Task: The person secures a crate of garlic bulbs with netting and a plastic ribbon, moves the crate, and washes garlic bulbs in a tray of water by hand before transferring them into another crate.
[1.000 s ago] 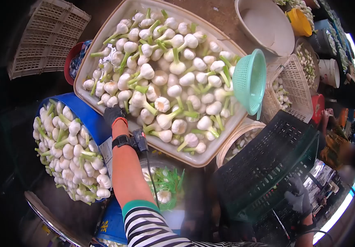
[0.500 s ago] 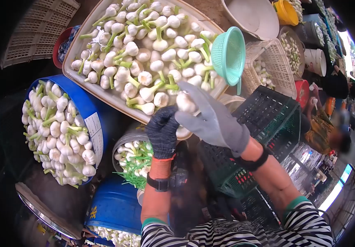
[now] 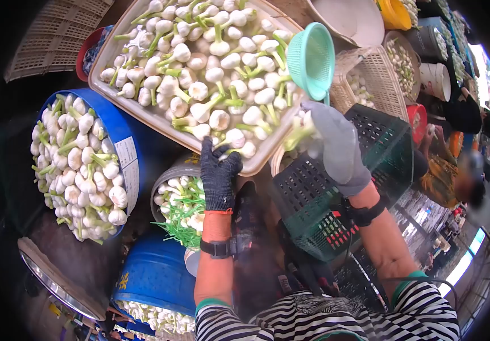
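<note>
My left hand (image 3: 220, 173), in a dark knitted glove, is at the near rim of a big tray (image 3: 160, 124) full of garlic bulbs. Its fingers are apart, with the index finger reaching over the rim beside a garlic bulb (image 3: 200, 131). To the right of the tray, my right hand (image 3: 340, 149) wears a grey glove and curls around a green-stemmed garlic bulb (image 3: 300, 134). That bulb is blurred, and the palm side of the hand is hidden. Below it, a pale container (image 3: 276, 161) shows partly.
A mint-green colander (image 3: 313, 62) leans at the tray's right corner. Dark green crates (image 3: 307, 199) stand under my right arm. On the left is a blue tub (image 3: 124, 133) of garlic; a bucket (image 3: 160, 196) holds garlic and green trimmings. A person (image 3: 441, 173) sits at far right.
My right hand has moved right, away from the left hand, to beside the tray's corner with a garlic bulb. My left hand has loosened its curl and extended its fingers to the tray rim.
</note>
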